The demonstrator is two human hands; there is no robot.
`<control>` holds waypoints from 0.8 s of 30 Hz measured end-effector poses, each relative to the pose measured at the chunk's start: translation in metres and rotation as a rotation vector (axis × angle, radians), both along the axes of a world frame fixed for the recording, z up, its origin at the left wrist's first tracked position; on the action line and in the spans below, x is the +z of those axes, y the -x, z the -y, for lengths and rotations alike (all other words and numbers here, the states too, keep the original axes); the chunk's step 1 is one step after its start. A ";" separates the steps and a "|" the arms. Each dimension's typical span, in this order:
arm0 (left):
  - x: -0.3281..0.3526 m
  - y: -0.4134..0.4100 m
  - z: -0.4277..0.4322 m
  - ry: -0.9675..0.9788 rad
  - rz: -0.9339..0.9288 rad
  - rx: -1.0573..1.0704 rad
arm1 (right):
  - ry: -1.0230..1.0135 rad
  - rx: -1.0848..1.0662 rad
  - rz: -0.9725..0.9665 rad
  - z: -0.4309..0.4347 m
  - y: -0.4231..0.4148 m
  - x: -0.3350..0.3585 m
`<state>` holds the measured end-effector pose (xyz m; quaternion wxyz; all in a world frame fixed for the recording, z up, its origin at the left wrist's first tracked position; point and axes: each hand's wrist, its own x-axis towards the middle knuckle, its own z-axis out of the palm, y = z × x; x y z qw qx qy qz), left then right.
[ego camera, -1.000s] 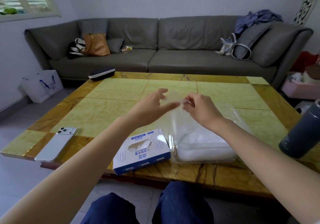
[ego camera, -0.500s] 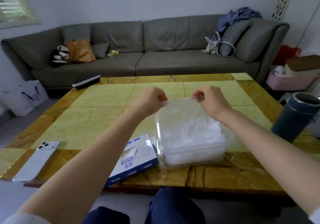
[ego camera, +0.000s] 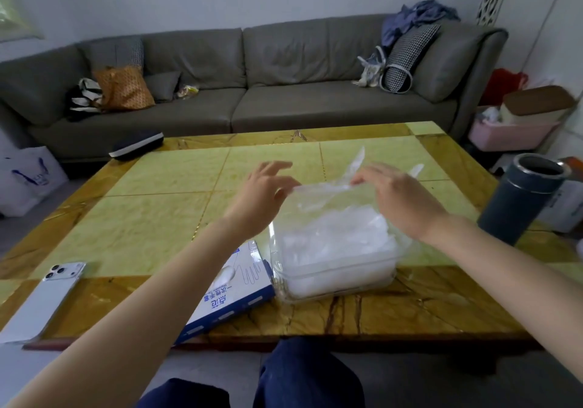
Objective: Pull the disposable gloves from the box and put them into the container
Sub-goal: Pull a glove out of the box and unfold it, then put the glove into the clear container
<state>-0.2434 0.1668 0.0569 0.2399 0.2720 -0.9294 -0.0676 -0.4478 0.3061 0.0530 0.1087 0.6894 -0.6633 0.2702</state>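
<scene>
A thin clear disposable glove hangs stretched between my two hands just above the clear plastic container, which holds a pile of white-looking gloves. My left hand pinches the glove's left edge at the thumb, its other fingers spread upward. My right hand pinches the right edge, and the glove's fingers stick up behind it. The blue and white glove box lies flat beside the container's left side, partly hidden under my left forearm.
All of this sits on a yellow marble coffee table. A white phone lies at the near left edge, a dark flask stands at the right, and a dark case rests at the far left. Behind is a grey sofa.
Both hands have come down toward the container with the glove spread between them. My left hand's fingers have spread out from a closed pinch. The view has shifted left.
</scene>
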 end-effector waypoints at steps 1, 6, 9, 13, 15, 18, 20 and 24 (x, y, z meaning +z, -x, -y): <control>-0.009 -0.003 0.003 0.031 0.095 0.007 | -0.105 0.027 0.000 -0.001 -0.001 -0.010; -0.029 -0.005 0.003 0.106 0.481 -0.001 | -0.552 0.051 0.057 0.011 -0.011 -0.043; -0.026 0.002 -0.005 0.136 0.539 0.024 | -0.689 0.061 0.151 0.019 -0.018 -0.054; -0.035 0.016 -0.015 0.033 0.446 0.004 | -0.844 0.134 0.319 0.025 -0.021 -0.050; -0.045 0.025 -0.020 -0.011 0.513 -0.014 | -0.866 0.119 0.394 0.029 -0.020 -0.047; -0.058 0.038 -0.021 -0.016 0.663 -0.020 | -0.680 0.045 0.442 0.038 -0.015 -0.049; -0.063 0.044 -0.022 0.000 0.762 -0.021 | -0.670 0.011 0.303 0.042 -0.012 -0.055; -0.072 0.055 -0.023 -0.021 0.882 -0.021 | -0.806 0.009 0.034 0.048 -0.007 -0.067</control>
